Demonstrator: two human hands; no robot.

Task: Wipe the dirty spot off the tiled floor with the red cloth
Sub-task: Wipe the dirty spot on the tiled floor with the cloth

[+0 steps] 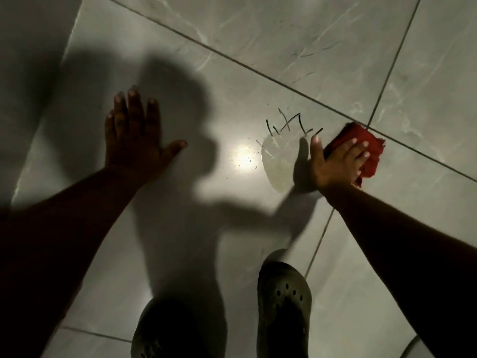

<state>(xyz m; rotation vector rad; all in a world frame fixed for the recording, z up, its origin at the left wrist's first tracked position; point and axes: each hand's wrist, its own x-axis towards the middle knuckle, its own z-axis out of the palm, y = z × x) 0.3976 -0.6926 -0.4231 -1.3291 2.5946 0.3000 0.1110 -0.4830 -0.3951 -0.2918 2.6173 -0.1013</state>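
Black scribbled marks [291, 124] stain the grey tiled floor [258, 60] near a grout line. Just below them lies a wet, wiped patch [276, 161]. My right hand [338, 161] presses a bunched red cloth [361, 148] onto the floor, right of the marks and the wet patch, with the thumb spread toward them. My left hand [136, 135] lies flat on the tile at the left, palm down, fingers spread, holding nothing.
My two feet in dark green clogs stand at the bottom: one [284, 306] below the wet patch, the other [165, 332] in shadow. A bright light reflection [244, 158] sits between the hands. My shadow covers the middle tile.
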